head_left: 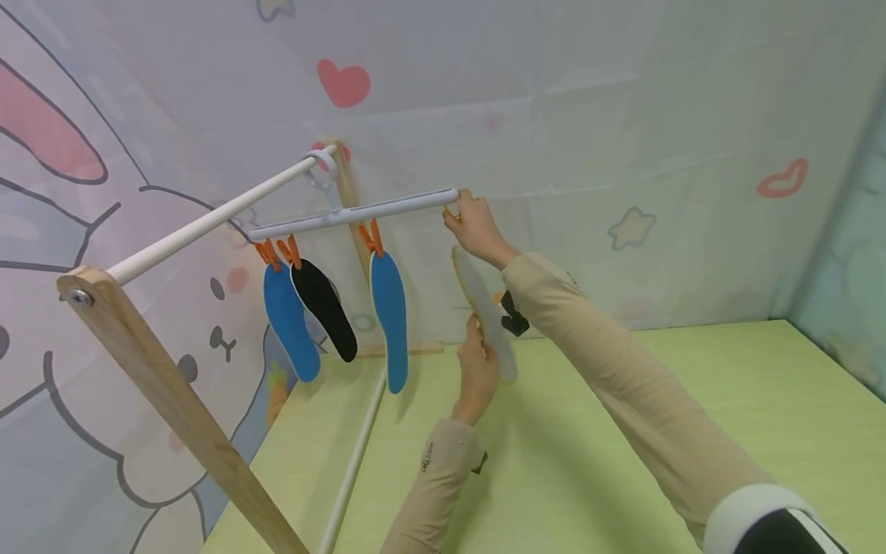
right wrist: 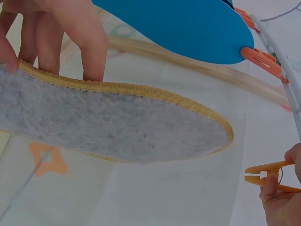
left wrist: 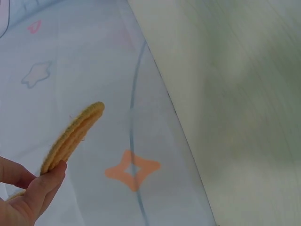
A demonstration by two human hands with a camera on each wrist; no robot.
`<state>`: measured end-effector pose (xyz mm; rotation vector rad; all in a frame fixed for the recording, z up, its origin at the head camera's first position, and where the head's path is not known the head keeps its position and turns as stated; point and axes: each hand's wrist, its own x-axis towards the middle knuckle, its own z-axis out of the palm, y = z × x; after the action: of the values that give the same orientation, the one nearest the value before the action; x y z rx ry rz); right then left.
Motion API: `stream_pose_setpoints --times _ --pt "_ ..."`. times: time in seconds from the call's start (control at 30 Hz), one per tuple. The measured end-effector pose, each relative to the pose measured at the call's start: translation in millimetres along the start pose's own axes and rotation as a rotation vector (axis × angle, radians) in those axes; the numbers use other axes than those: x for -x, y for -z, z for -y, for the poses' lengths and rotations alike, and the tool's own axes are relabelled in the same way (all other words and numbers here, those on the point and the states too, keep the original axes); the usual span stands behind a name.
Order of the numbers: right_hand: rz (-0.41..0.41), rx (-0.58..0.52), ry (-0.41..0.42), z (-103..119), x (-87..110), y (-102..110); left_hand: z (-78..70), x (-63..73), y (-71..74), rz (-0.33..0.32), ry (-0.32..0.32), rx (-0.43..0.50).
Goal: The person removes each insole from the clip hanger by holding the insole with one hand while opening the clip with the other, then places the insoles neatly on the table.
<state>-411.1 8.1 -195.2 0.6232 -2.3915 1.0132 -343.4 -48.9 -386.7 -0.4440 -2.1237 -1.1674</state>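
"Grey insole (head_left: 490, 323) held aloft: what is seen from the left?"

"A blue insole (head_left: 289, 323), a black insole (head_left: 324, 312) and a second blue insole (head_left: 390, 323) are hung by orange pegs (head_left: 374, 240) from a white hanger (head_left: 398, 208). To their right, the grey insole is held tilted above the green surface (head_left: 775, 385), below the hanger's right end and not yet pegged."

"And the grips?"

"The left hand's (head_left: 477, 377) grip is clamped on the grey insole near its middle. The right hand's (head_left: 479, 228) is clamped on a yellow peg (right wrist: 270, 166), its tips slightly parted; whether it is joined to the hanger cannot be told."

"How is pegging, apparently the step in hand, best done?"

"The insole's upper end should be lined up with the peg, the handles squeezed wider, and the edge fed in deeply. Support from below should be released only after a light tug is withstood."
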Motion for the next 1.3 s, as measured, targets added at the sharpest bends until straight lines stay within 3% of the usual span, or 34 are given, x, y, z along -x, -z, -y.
stream_pose_setpoints --times 0.23,0.57,0.9,1.0,1.3 --pt "-0.005 -0.015 -0.009 -3 -2.5 0 1.3 1.9 0.2 0.011 0.02 0.015" --pt "-0.056 -0.057 -0.013 -7 -4.2 1 1.3 7.5 1.3 0.019 -0.007 0.024" --pt "-0.232 -0.01 0.185 -15 -2.5 1 1.2 8.9 0.4 0.036 0.029 0.026" --pt "-0.229 0.035 0.198 -17 -2.8 2 0.5 9.0 0.1 0.034 0.028 0.028" --pt "-0.164 0.079 0.137 -16 -2.3 1 2.4 9.0 1.9 0.031 0.026 0.008"
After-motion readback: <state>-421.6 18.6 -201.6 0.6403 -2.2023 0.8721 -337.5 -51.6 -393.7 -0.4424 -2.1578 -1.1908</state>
